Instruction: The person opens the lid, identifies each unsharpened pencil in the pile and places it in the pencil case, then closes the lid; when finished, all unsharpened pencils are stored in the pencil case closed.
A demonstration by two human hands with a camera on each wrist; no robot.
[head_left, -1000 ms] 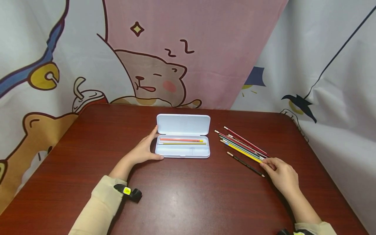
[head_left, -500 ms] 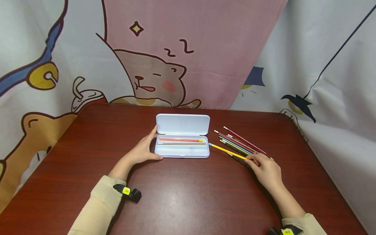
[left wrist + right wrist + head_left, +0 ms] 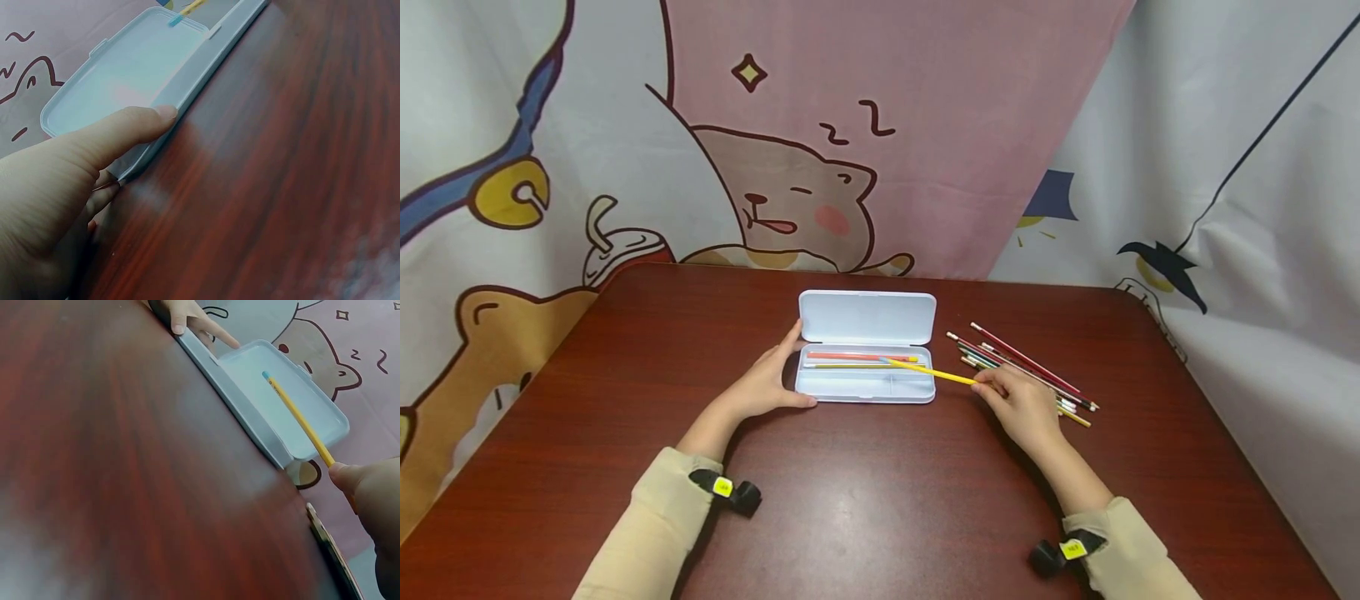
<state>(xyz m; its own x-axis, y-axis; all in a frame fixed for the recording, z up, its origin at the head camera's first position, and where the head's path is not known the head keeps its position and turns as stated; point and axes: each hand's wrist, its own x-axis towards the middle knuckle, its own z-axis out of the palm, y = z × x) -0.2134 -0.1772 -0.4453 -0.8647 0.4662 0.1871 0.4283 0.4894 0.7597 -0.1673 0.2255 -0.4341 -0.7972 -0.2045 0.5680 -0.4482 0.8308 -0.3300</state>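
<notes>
A white pencil case (image 3: 865, 387) lies with its lid (image 3: 868, 317) raised. An orange pencil (image 3: 857, 357) and a dark yellow pencil (image 3: 850, 367) lie in its back compartment. My left hand (image 3: 763, 383) holds the case by its left end; in the left wrist view the thumb (image 3: 134, 128) presses the front wall. My right hand (image 3: 1022, 408) pinches a bright yellow pencil (image 3: 943, 375) near one end. That pencil's blue-tipped end reaches over the case, slanting above the pencils inside; the right wrist view shows the same yellow pencil (image 3: 300, 419) in front of the lid.
Several loose pencils (image 3: 1030, 362) lie in a bundle on the brown table (image 3: 865, 500) right of the case, partly hidden behind my right hand. A curtain (image 3: 970, 142) with cartoon prints hangs behind the table.
My right hand has picked the yellow pencil out of the bundle and carried it left until its blue end is over the case. My left hand stays at the case.
</notes>
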